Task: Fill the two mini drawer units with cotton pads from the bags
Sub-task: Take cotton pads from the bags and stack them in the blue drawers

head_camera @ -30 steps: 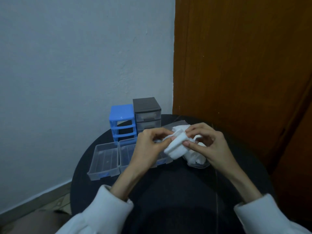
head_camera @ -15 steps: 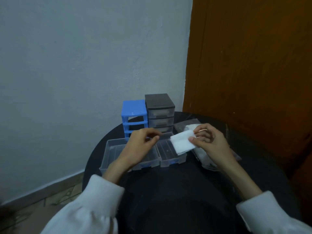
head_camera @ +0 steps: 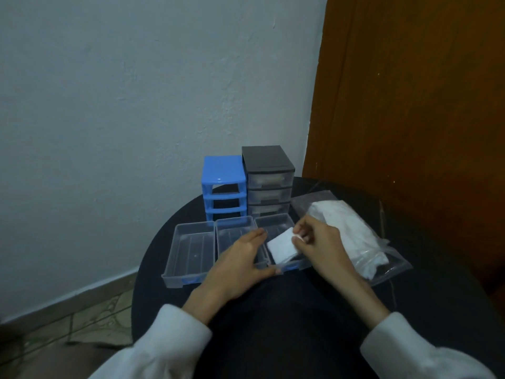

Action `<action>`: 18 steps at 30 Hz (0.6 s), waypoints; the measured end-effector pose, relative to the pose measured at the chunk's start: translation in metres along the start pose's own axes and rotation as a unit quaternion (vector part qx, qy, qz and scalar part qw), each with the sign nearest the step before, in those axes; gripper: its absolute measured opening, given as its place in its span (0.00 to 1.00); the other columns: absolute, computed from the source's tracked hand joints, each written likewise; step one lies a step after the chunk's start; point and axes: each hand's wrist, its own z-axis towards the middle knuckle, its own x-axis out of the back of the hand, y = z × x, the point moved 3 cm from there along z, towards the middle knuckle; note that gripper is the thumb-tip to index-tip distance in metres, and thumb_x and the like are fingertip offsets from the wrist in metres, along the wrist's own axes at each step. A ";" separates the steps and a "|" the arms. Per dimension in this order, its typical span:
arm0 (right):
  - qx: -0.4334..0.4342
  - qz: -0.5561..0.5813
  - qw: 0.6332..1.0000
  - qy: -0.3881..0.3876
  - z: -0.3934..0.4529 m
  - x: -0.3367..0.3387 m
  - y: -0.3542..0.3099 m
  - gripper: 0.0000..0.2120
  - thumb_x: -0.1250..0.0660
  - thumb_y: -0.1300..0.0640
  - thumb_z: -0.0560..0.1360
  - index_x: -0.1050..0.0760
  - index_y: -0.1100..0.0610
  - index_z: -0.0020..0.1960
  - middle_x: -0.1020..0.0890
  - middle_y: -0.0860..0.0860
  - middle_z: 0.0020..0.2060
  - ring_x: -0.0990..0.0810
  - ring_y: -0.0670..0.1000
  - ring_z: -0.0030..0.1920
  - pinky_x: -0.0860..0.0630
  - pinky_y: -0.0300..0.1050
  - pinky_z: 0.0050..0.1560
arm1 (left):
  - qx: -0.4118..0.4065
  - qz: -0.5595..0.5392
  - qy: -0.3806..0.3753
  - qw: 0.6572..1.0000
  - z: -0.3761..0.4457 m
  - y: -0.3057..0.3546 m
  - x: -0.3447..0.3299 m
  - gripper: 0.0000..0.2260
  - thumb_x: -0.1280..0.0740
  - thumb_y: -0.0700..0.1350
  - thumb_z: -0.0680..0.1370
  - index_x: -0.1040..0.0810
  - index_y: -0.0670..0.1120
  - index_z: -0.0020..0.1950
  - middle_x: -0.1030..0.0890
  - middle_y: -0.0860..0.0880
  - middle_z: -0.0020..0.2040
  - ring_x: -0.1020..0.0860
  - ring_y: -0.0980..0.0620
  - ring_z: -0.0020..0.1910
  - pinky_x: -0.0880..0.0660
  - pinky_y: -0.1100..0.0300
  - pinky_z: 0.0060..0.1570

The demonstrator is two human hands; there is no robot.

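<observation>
Three clear drawers lie side by side on the round dark table: a left drawer, a middle drawer and a right drawer. My right hand pinches a stack of white cotton pads low over the right drawer. My left hand rests over the middle drawer, thumb at the front edge of the right drawer. Behind stand the blue drawer unit, its slots empty, and the grey drawer unit with its drawers in. A clear bag of cotton pads lies to the right.
The dark table is small and round, its edge close to the left drawer. A pale wall is behind the units, a brown wooden door to the right. Tiled floor shows at lower left.
My right hand has carried the stack of pads from above the bag down to the right drawer. My left hand let go of the pads and dropped onto the drawers.
</observation>
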 end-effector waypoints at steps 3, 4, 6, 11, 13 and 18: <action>0.034 -0.060 0.998 -0.010 -0.003 -0.003 -0.003 0.06 0.32 0.61 0.73 0.26 0.53 0.46 0.24 0.47 0.43 0.25 0.44 0.43 0.27 0.35 0.44 | -0.006 -0.004 0.005 1.000 -0.001 -0.001 0.000 0.39 0.31 0.60 0.71 0.43 0.47 0.76 0.42 0.52 0.76 0.44 0.57 0.74 0.48 0.67 0.67; 0.048 -0.090 0.995 -0.010 -0.004 -0.003 -0.004 0.05 0.32 0.61 0.73 0.26 0.53 0.47 0.25 0.47 0.44 0.26 0.44 0.44 0.28 0.35 0.44 | -0.008 -0.005 0.005 1.000 -0.002 -0.001 0.000 0.39 0.31 0.60 0.71 0.43 0.47 0.76 0.42 0.52 0.76 0.44 0.57 0.74 0.48 0.67 0.67; 0.070 -0.130 0.989 -0.017 -0.006 -0.004 -0.007 0.03 0.33 0.60 0.74 0.24 0.55 0.48 0.27 0.47 0.47 0.27 0.44 0.46 0.27 0.37 0.47 | -0.008 -0.006 0.008 1.000 -0.001 -0.001 0.000 0.38 0.31 0.60 0.71 0.42 0.48 0.75 0.41 0.53 0.76 0.43 0.57 0.74 0.49 0.68 0.66; 0.108 -0.141 0.981 -0.080 -0.011 -0.009 -0.008 0.10 0.40 0.61 0.78 0.21 0.56 0.52 0.25 0.47 0.52 0.25 0.45 0.52 0.27 0.42 0.53 | -0.010 0.001 0.004 1.000 0.000 0.002 0.001 0.38 0.30 0.58 0.71 0.42 0.47 0.75 0.42 0.52 0.76 0.44 0.57 0.74 0.49 0.68 0.67; 0.100 -0.139 0.979 -0.106 -0.014 -0.010 -0.006 0.12 0.41 0.60 0.78 0.21 0.55 0.54 0.23 0.48 0.50 0.23 0.47 0.51 0.26 0.45 0.52 | -0.006 0.000 -0.010 1.000 0.001 0.001 0.002 0.39 0.29 0.57 0.71 0.43 0.48 0.76 0.43 0.52 0.77 0.45 0.57 0.75 0.49 0.64 0.70; 0.096 -0.147 0.977 -0.122 -0.022 -0.002 -0.003 0.11 0.40 0.60 0.77 0.21 0.54 0.54 0.22 0.48 0.51 0.23 0.45 0.46 0.26 0.40 0.49 | 0.003 -0.002 -0.033 0.999 0.003 -0.005 0.007 0.41 0.26 0.51 0.70 0.45 0.46 0.76 0.44 0.51 0.77 0.46 0.56 0.75 0.51 0.68 0.68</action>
